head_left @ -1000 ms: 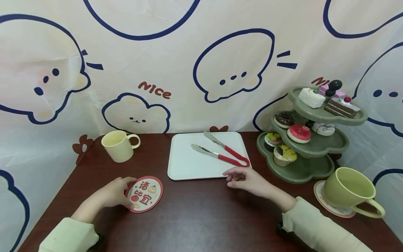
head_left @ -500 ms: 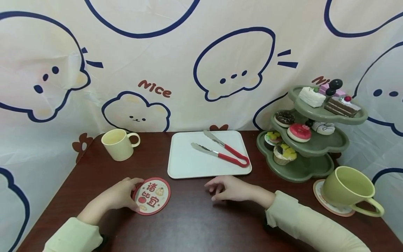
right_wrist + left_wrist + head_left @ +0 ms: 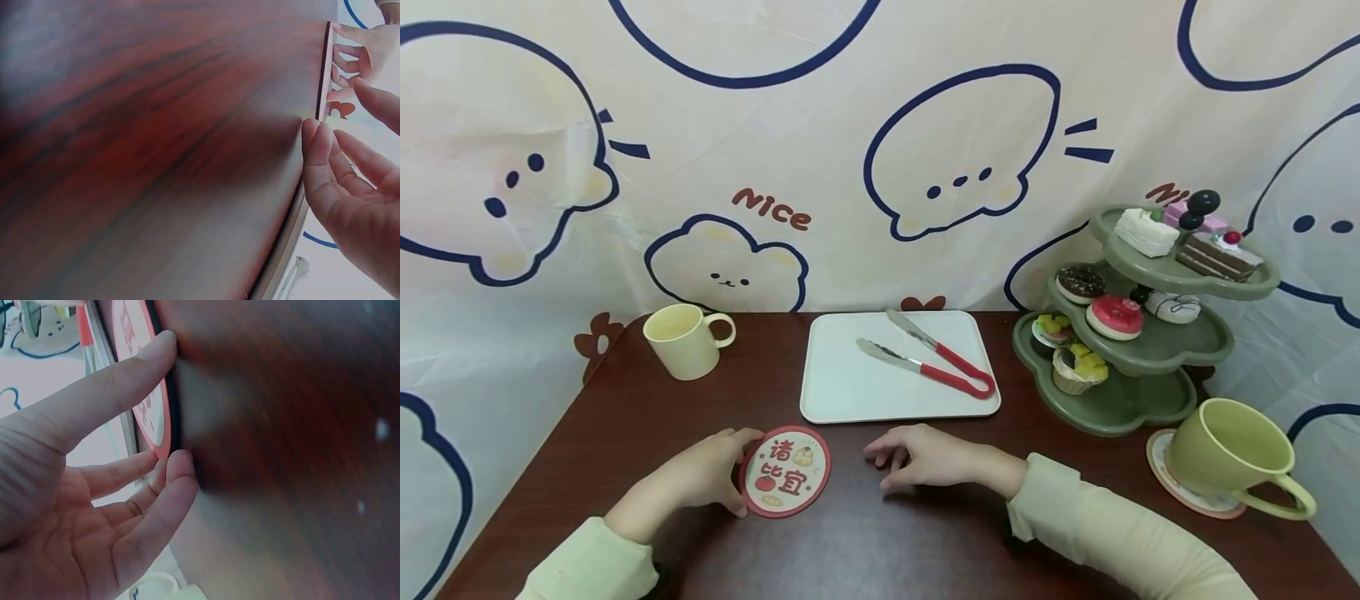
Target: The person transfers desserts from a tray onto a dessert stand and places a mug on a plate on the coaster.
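A round coaster [image 3: 786, 472] with a red rim, red characters and small food drawings lies on the dark wooden table, left of the middle. My left hand [image 3: 706, 473] holds its left edge between thumb and fingers. In the left wrist view the thumb lies over the coaster's [image 3: 134, 328] rim, and the fingertips are at its dark underside edge. My right hand [image 3: 928, 457] hovers low over the table to the right of the coaster, fingers loosely bent and holding nothing. In the right wrist view the coaster's [image 3: 324, 72] thin edge stands beyond my right fingertips.
Behind the hands lies a white tray [image 3: 835, 387] with red-handled tongs [image 3: 955, 382]. A pale yellow mug [image 3: 683, 343] stands back left. At right are a green three-tier stand [image 3: 1157, 404] of cakes and a green mug [image 3: 1225, 450] on another coaster [image 3: 1163, 475].
My left hand has slid the coaster to the right across the table. My right hand has come left and nearer, from the tray's front edge toward the coaster.
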Available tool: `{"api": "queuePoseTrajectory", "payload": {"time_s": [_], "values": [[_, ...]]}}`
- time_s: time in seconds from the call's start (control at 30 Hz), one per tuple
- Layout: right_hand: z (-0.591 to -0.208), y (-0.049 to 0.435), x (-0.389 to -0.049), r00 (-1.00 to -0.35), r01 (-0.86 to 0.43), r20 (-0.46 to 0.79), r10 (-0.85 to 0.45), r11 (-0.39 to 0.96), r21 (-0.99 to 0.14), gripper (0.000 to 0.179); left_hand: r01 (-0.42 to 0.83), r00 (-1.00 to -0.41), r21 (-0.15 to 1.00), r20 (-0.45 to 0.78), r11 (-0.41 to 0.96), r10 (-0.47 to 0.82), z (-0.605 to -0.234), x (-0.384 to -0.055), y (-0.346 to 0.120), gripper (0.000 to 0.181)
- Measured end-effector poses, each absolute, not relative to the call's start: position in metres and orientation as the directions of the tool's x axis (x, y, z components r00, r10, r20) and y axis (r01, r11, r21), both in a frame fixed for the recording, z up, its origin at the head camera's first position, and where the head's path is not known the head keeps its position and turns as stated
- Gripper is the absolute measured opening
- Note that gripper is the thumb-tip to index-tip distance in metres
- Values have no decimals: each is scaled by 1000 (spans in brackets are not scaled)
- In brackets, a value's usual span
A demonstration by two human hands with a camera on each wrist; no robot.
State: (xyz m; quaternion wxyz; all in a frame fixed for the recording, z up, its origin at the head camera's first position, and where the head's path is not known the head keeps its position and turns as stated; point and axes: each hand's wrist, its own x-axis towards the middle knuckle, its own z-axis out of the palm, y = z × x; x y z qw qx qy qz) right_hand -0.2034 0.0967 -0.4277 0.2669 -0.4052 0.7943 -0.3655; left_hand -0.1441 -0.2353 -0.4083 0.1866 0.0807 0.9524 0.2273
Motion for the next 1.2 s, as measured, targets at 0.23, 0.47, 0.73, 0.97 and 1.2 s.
{"api": "queuePoseTrajectory", "payload": {"time_s": [0.23, 0.47, 0.73, 0.97, 1.2], "values": [[-424, 87, -203, -532, -483, -156, -832, 450, -751, 48, 65, -921, 485, -307, 872, 239, -407, -141, -221, 91], [-421, 79, -204, -517, -553, -164, -840, 474, -685, 44, 62, -922, 496, -303, 866, 240, -409, -141, -207, 86], [-417, 82, -203, -538, -552, -189, -821, 513, -657, 50, 130, -929, 499, -240, 857, 281, -412, -141, -194, 83], [-421, 88, -204, -566, -542, -195, -801, 539, -645, 50, 204, -912, 505, -214, 838, 351, -412, -140, -177, 80], [-427, 96, -206, -598, -534, -165, -784, 544, -647, 51, 274, -887, 509, -196, 816, 419, -413, -143, -160, 80]]}}
